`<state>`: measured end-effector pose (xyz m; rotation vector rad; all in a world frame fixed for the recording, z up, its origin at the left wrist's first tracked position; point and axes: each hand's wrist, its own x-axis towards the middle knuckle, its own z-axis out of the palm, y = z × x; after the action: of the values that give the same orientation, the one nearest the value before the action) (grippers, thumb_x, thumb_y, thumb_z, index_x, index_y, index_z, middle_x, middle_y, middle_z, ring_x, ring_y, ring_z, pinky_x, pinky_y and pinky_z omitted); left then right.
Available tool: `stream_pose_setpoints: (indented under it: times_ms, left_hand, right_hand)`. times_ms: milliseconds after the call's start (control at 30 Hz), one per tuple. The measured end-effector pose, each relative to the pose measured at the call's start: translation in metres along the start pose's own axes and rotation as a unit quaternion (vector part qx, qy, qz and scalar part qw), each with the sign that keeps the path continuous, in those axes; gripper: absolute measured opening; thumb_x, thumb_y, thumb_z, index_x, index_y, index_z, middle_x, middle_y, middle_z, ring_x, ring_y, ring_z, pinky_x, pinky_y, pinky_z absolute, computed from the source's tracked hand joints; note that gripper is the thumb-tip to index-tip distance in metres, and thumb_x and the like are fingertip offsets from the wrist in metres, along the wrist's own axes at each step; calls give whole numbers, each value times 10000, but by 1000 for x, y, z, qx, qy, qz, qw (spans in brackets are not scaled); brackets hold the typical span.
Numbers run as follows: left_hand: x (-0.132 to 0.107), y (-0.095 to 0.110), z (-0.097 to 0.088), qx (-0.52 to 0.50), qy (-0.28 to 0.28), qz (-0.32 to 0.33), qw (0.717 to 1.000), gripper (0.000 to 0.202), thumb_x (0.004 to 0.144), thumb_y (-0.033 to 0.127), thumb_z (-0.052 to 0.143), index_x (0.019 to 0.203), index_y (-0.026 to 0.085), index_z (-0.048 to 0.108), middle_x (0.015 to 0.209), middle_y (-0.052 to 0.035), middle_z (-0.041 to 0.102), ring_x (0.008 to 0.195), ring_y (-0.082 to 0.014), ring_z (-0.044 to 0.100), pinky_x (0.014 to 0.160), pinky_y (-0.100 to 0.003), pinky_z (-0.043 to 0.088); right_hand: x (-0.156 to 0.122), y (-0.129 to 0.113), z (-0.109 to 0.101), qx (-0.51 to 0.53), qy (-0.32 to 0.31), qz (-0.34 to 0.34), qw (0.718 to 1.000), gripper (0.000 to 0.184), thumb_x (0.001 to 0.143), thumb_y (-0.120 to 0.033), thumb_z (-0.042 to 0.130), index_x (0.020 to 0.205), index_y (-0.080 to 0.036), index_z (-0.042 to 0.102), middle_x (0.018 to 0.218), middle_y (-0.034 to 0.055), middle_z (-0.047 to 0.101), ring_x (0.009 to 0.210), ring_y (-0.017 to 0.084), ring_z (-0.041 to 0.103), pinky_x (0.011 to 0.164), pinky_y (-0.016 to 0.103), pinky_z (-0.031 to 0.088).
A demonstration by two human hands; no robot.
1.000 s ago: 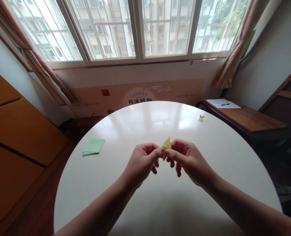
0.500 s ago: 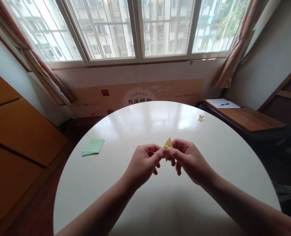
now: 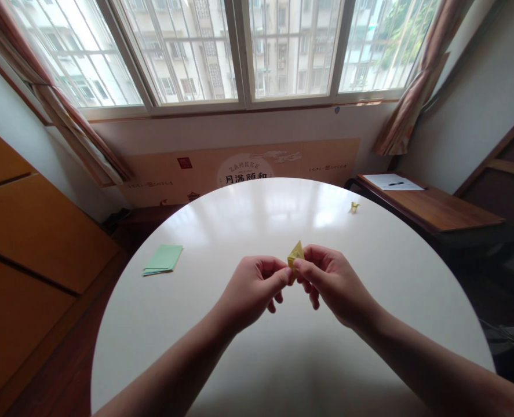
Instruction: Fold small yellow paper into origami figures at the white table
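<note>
Between my two hands is a small piece of folded yellow paper (image 3: 297, 252), its pointed tip upward. My right hand (image 3: 330, 278) pinches its right side, the thumb lying across the front. At the lower left edge, my left hand (image 3: 259, 289) has thumb and forefinger pressed together on the paper. My fingers cover the paper's lower part. Both hands are held above the white round table (image 3: 239, 370).
A stack of green paper sheets (image 3: 163, 259) lies on the table's left. Toward the far right edge is a small folded yellow paper figure (image 3: 354, 207). Beyond it stands a wooden side table (image 3: 452, 208) bearing white paper (image 3: 391, 181) and a pen (image 3: 396, 183).
My left thumb and fingers have slid slightly down along the folded paper, so more of its front shows. The right hand keeps nearly the same place.
</note>
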<state>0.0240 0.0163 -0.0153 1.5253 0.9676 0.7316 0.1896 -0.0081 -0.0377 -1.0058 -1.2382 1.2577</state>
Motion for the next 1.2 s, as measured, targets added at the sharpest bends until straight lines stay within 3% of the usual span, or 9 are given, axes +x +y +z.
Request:
stream_pose_setpoints:
  times_ms: [633, 767, 867, 1033, 1200]
  left_hand:
    - [-3, 2, 2, 62, 38, 27, 997, 294, 857, 399, 631, 762, 126, 678, 563, 32, 499, 486, -87, 475, 410, -179, 458]
    - [-3, 1, 3, 59, 41, 23, 997, 303, 847, 411, 636, 754, 126, 675, 556, 29, 494, 483, -93, 482, 398, -178, 456]
    - [-1, 1, 3, 5, 18, -8, 1000, 323, 854, 413, 610, 741, 116, 666, 635, -14, 563, 512, -102, 503, 367, -172, 446]
    - [0, 1, 2, -120, -76, -70, 987, 298, 866, 380, 583, 799, 108, 685, 824, -66, 612, 559, -103, 538, 333, -150, 423]
    - [-2, 2, 2, -118, -123, -63, 983, 312, 895, 403, 569, 848, 119, 687, 810, -49, 590, 572, -106, 560, 345, -149, 444]
  right_hand:
    - [2, 1, 1, 10, 0, 34, 999, 287, 850, -429, 680, 760, -168, 601, 664, -21, 546, 501, 92, 488, 302, 139, 388]
    - [2, 3, -1, 28, -1, 37, 999, 291, 850, -426, 685, 743, -164, 614, 610, -34, 507, 472, 86, 454, 309, 152, 387]
    - [3, 4, -2, 48, 7, 37, 998, 280, 848, -400, 690, 724, -162, 610, 593, -33, 521, 452, 79, 431, 311, 154, 375]
    - [4, 4, -2, 66, 9, 39, 997, 274, 847, -377, 691, 708, -157, 603, 603, -22, 560, 451, 77, 454, 315, 148, 357]
    - [3, 1, -1, 75, -4, 30, 997, 279, 847, -382, 688, 703, -161, 595, 570, -17, 575, 472, 100, 523, 326, 147, 359]
